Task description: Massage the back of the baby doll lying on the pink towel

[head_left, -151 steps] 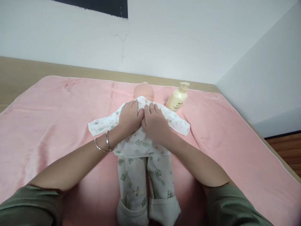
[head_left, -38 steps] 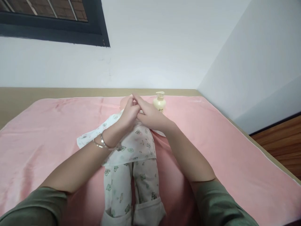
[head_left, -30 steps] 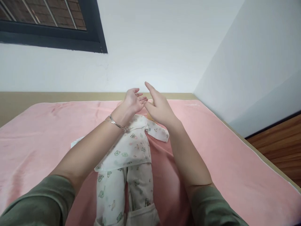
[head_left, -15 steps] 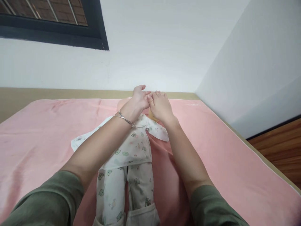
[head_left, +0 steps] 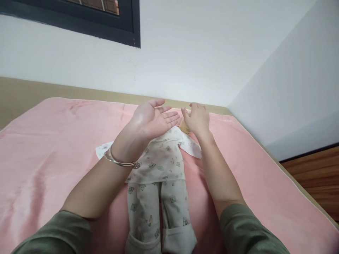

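Note:
My left hand (head_left: pixel 156 120) is raised with its palm turned up and fingers stretched out, holding nothing; silver bangles circle its wrist. Just to its right, my right hand (head_left: pixel 198 118) hangs palm down with the thumb apart from the fingers. The two hands are a small gap apart. Partly behind my right hand shows a yellowish object (head_left: pixel 184 127) with dark marks, perhaps a bottle; most of it is hidden. Below the hands lie a white printed long-sleeved top (head_left: pixel 165 160) and matching baby trousers (head_left: pixel 173 201) with turned-up cuffs. My left arm covers part of the top.
A pink sheet (head_left: pixel 66 141) covers the wooden-coloured surface (head_left: pixel 23 93). White walls (head_left: pixel 185 53) rise behind and to the right, with a dark-framed window (head_left: pixel 129 24) at upper left. A brown wood-grain panel (head_left: pixel 317 176) is at the right edge.
My hands touched at the fingers before and have now come apart, the left drawing back with its palm up. The view has shifted, so the clothes appear further right.

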`<state>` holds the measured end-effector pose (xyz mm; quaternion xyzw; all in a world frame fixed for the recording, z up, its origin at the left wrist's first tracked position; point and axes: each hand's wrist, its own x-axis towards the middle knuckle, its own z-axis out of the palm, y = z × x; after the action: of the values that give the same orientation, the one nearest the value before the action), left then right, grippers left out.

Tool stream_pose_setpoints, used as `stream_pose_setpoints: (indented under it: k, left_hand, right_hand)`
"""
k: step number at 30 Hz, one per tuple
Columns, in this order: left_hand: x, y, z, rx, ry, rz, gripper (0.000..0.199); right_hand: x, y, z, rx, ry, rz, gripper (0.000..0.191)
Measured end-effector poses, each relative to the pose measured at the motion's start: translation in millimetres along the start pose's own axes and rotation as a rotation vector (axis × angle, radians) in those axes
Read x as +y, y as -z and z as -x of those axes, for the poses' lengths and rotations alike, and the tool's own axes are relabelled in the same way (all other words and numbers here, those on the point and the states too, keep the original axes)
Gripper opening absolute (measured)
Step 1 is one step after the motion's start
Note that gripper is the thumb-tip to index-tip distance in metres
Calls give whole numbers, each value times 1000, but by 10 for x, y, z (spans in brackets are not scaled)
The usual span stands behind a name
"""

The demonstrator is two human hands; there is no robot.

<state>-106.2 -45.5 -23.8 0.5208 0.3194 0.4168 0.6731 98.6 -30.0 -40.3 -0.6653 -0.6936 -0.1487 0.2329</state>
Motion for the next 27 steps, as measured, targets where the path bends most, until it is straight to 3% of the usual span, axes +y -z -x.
stream_pose_setpoints:
  k: [3, 6, 8, 14, 17, 21, 27]
  left_hand:
    - [-126, 347, -30, 70, -214, -179, 60]
    - [-73, 457, 47, 162, -300, -252, 55]
    - [105, 379, 208, 192, -272, -180, 53]
    - [706, -126, 791, 134, -12, 398, 58]
    - [768, -258, 902, 166, 46, 572, 66]
    - [764, -321, 956, 195, 42, 596, 65]
    - [713, -414, 946, 254, 44, 538, 63]
  right_hand:
    - [-99, -26, -7, 21, -48, 35, 55]
    - [-168, -69, -7, 45, -93, 44, 53]
    - [-175, -98, -13, 50, -115, 45, 50]
    - [-125, -44, 2, -36, -118, 5, 51]
    - [-175, 91, 69, -182, -85, 28, 63]
    - [-339, 293, 184, -319, -77, 98, 71]
    - [-536, 635, 364, -416, -7, 69, 57]
